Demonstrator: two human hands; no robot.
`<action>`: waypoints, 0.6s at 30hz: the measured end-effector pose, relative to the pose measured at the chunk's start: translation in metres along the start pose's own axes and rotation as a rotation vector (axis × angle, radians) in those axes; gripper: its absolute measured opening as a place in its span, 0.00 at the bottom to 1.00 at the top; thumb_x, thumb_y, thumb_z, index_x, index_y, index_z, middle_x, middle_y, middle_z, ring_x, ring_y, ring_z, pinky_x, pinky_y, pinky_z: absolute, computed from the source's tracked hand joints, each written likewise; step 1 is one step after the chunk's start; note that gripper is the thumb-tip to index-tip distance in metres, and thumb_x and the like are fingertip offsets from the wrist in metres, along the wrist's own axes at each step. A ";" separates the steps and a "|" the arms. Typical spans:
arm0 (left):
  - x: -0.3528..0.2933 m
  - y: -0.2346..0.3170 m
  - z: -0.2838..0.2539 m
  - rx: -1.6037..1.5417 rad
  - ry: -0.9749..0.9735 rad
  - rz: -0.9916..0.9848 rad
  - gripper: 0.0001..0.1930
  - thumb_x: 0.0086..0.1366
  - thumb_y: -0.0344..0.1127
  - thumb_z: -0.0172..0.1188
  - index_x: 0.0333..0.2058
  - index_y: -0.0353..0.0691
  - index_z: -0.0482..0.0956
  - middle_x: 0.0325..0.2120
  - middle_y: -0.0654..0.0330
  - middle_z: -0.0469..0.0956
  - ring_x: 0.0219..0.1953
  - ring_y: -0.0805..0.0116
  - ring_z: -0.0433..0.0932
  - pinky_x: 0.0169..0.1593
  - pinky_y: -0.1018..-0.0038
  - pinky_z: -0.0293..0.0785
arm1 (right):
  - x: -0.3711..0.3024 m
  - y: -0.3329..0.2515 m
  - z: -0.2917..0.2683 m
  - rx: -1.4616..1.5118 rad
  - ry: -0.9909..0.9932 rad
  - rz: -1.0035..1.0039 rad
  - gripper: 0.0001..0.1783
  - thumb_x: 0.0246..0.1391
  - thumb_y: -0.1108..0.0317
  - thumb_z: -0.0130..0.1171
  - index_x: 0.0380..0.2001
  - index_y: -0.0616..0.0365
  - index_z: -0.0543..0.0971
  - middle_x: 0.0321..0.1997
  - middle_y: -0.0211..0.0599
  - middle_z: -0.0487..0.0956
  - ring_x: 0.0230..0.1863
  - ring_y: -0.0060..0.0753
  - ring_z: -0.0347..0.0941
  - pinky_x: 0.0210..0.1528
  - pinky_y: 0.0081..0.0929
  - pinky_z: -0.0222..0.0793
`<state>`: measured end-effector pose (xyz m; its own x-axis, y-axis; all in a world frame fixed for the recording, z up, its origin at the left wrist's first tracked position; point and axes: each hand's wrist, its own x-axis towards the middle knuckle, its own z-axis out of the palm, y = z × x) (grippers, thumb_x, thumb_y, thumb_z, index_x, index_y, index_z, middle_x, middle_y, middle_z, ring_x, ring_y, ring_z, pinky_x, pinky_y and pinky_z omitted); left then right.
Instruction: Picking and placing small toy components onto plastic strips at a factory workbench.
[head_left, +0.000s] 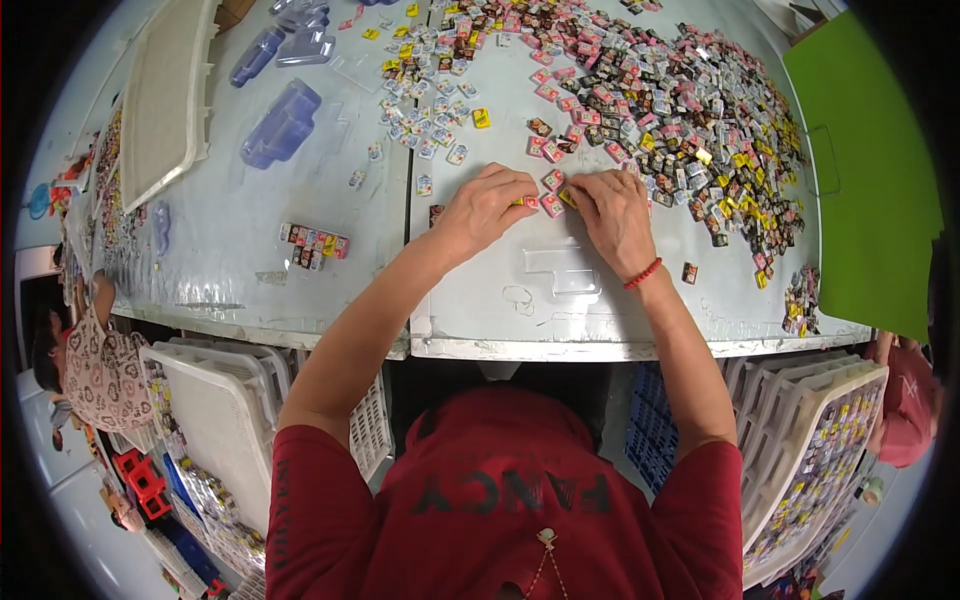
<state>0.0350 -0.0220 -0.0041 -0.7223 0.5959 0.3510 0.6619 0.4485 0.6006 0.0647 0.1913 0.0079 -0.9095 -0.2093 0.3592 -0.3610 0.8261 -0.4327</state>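
On the pale table, my left hand (487,208) is closed, with a small yellow-and-pink box (524,201) at its fingertips. Facing it, my right hand (614,215), a red bead bracelet at the wrist, pinches a small yellow box (568,198). Two tiny pink boxes, an upper one (553,180) and a lower one (552,205), lie between the hands. Just below them rests a clear plastic tray (562,272) with a stepped outline. My fingers partly hide what they hold.
A large heap of tiny boxes (650,110) spreads over the far right. White ones (425,120) lie scattered at far centre. At left are a cluster of boxes (314,245), bluish plastic trays (282,124) and a white crate (170,100). Stacked crates (810,470) flank me; other people stand at both sides.
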 end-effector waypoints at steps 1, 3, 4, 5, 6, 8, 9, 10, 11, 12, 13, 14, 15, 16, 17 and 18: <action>-0.001 0.002 0.000 -0.005 -0.003 -0.011 0.12 0.54 0.33 0.64 0.38 0.38 0.79 0.39 0.60 0.78 0.42 0.59 0.74 0.46 0.69 0.71 | -0.003 0.002 -0.003 0.000 -0.002 0.002 0.09 0.52 0.66 0.60 0.38 0.52 0.80 0.35 0.32 0.80 0.41 0.36 0.72 0.54 0.38 0.58; -0.006 0.006 0.001 0.009 0.010 -0.024 0.13 0.54 0.34 0.65 0.38 0.38 0.79 0.39 0.59 0.78 0.42 0.58 0.74 0.46 0.69 0.71 | -0.005 -0.001 -0.011 -0.034 -0.028 -0.142 0.13 0.50 0.66 0.61 0.41 0.52 0.79 0.36 0.32 0.79 0.43 0.36 0.71 0.56 0.39 0.57; -0.008 0.007 0.001 0.022 0.025 -0.035 0.14 0.54 0.34 0.65 0.39 0.38 0.78 0.39 0.59 0.78 0.42 0.58 0.74 0.46 0.68 0.71 | -0.006 -0.001 -0.012 -0.033 -0.029 -0.142 0.13 0.50 0.66 0.61 0.41 0.52 0.79 0.36 0.32 0.79 0.43 0.36 0.71 0.56 0.39 0.57; -0.006 0.010 0.002 0.020 0.025 -0.033 0.14 0.54 0.34 0.65 0.39 0.38 0.78 0.39 0.59 0.78 0.42 0.58 0.74 0.46 0.68 0.71 | -0.006 0.001 -0.013 -0.067 -0.072 -0.138 0.14 0.50 0.67 0.62 0.42 0.52 0.79 0.37 0.32 0.79 0.44 0.36 0.71 0.57 0.40 0.57; -0.004 0.013 0.004 0.025 0.036 -0.031 0.15 0.52 0.31 0.66 0.39 0.36 0.78 0.39 0.57 0.78 0.42 0.56 0.74 0.46 0.67 0.72 | -0.006 0.002 -0.014 -0.100 -0.114 -0.134 0.16 0.49 0.67 0.62 0.43 0.51 0.78 0.38 0.32 0.79 0.45 0.36 0.71 0.59 0.40 0.56; -0.001 0.018 0.007 0.032 0.047 -0.028 0.17 0.50 0.29 0.67 0.40 0.35 0.77 0.39 0.56 0.78 0.42 0.55 0.74 0.46 0.67 0.73 | -0.006 -0.002 -0.011 -0.139 -0.123 -0.112 0.16 0.48 0.67 0.62 0.43 0.52 0.78 0.39 0.32 0.78 0.45 0.36 0.71 0.59 0.40 0.56; 0.001 0.019 0.008 0.029 0.055 -0.034 0.18 0.49 0.28 0.67 0.41 0.35 0.77 0.39 0.55 0.77 0.42 0.55 0.74 0.46 0.66 0.73 | -0.006 -0.004 -0.010 -0.176 -0.133 -0.091 0.16 0.48 0.67 0.62 0.42 0.52 0.78 0.40 0.33 0.78 0.46 0.36 0.71 0.59 0.40 0.55; 0.002 0.020 0.009 0.027 0.063 -0.040 0.20 0.48 0.28 0.68 0.42 0.35 0.77 0.40 0.55 0.77 0.43 0.54 0.74 0.46 0.66 0.73 | -0.006 -0.005 -0.010 -0.175 -0.132 -0.092 0.16 0.48 0.67 0.62 0.42 0.52 0.78 0.40 0.33 0.78 0.46 0.36 0.71 0.59 0.40 0.55; 0.002 0.022 0.009 0.028 0.063 -0.040 0.20 0.48 0.28 0.68 0.42 0.35 0.77 0.40 0.55 0.77 0.43 0.54 0.74 0.46 0.66 0.73 | -0.006 -0.005 -0.010 -0.170 -0.153 -0.077 0.15 0.48 0.68 0.62 0.42 0.52 0.78 0.39 0.33 0.78 0.46 0.36 0.71 0.59 0.40 0.56; 0.003 0.023 0.010 0.031 0.075 -0.027 0.21 0.48 0.29 0.68 0.42 0.35 0.77 0.41 0.55 0.77 0.43 0.55 0.74 0.47 0.66 0.73 | -0.006 -0.006 -0.010 -0.164 -0.174 -0.062 0.15 0.47 0.68 0.62 0.41 0.52 0.78 0.39 0.33 0.78 0.46 0.36 0.71 0.59 0.41 0.56; 0.003 0.024 0.011 0.034 0.088 -0.015 0.21 0.47 0.29 0.69 0.43 0.35 0.77 0.41 0.55 0.77 0.43 0.55 0.74 0.47 0.66 0.73 | -0.006 -0.005 -0.010 -0.162 -0.174 -0.061 0.15 0.47 0.68 0.62 0.41 0.52 0.78 0.39 0.33 0.78 0.46 0.36 0.71 0.59 0.41 0.56; 0.003 0.024 0.013 0.033 0.086 -0.015 0.21 0.47 0.29 0.69 0.43 0.35 0.77 0.41 0.55 0.77 0.43 0.55 0.74 0.47 0.66 0.73 | -0.005 -0.003 -0.011 -0.138 -0.152 -0.091 0.15 0.47 0.69 0.62 0.41 0.52 0.78 0.38 0.32 0.79 0.46 0.37 0.71 0.58 0.40 0.57; 0.004 0.023 0.015 0.036 0.079 -0.022 0.21 0.47 0.30 0.69 0.43 0.35 0.77 0.41 0.56 0.77 0.43 0.55 0.74 0.47 0.66 0.73 | -0.004 -0.001 -0.011 -0.113 -0.130 -0.121 0.15 0.47 0.70 0.63 0.41 0.52 0.78 0.37 0.32 0.79 0.46 0.37 0.71 0.57 0.40 0.58; 0.005 0.021 0.016 0.040 0.071 -0.029 0.21 0.48 0.30 0.68 0.43 0.35 0.77 0.41 0.56 0.77 0.44 0.56 0.73 0.48 0.66 0.73 | -0.002 0.001 -0.011 -0.113 -0.131 -0.119 0.15 0.47 0.70 0.63 0.41 0.52 0.78 0.37 0.32 0.79 0.46 0.37 0.71 0.57 0.40 0.58; 0.005 0.019 0.018 0.039 0.070 -0.031 0.21 0.48 0.30 0.68 0.43 0.35 0.77 0.41 0.56 0.77 0.44 0.56 0.73 0.48 0.66 0.73 | 0.000 0.002 -0.010 -0.069 -0.136 -0.128 0.12 0.47 0.69 0.62 0.38 0.52 0.78 0.37 0.32 0.79 0.45 0.37 0.72 0.55 0.39 0.60; 0.005 0.017 0.020 0.036 0.072 -0.007 0.20 0.48 0.30 0.68 0.42 0.35 0.77 0.41 0.56 0.78 0.43 0.56 0.73 0.47 0.67 0.73 | 0.002 0.004 -0.010 -0.026 -0.141 -0.136 0.10 0.47 0.68 0.62 0.36 0.52 0.79 0.38 0.33 0.80 0.43 0.38 0.73 0.54 0.37 0.61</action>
<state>0.0461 0.0017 -0.0065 -0.7386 0.5441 0.3980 0.6625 0.4769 0.5776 0.0635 0.1991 0.0153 -0.8730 -0.3900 0.2929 -0.4792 0.7978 -0.3659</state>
